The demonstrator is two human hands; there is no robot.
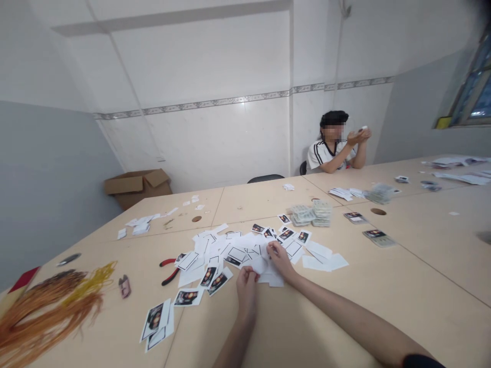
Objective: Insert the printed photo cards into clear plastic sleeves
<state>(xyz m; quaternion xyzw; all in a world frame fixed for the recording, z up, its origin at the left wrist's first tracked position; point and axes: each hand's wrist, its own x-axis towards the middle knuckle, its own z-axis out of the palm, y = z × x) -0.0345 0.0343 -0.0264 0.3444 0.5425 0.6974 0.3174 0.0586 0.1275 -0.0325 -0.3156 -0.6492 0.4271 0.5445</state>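
Observation:
My left hand (pixel 246 292) and my right hand (pixel 281 260) meet over a scattered heap of white paper cut-offs and printed cards (pixel 233 250) on a pale wooden table (pixel 345 286). Between their fingertips they pinch a white paper piece (pixel 260 265), which bends slightly. Printed cards with black borders and dark pictures (pixel 218 282) lie around the hands, some overlapping. A few more cards (pixel 155 322) sit nearer the table's front left. Red-handled pliers (pixel 169 271) lie just left of the heap, apart from both hands.
Orange cords (pixel 38 317) and yellow cords (pixel 92 278) spread at the left edge. Stacks of clear plastic sleeves (pixel 309 213) stand beyond the heap. A seated person (pixel 333 145) holds something small at the far side. A cardboard box (pixel 138 186) stands in the far corner.

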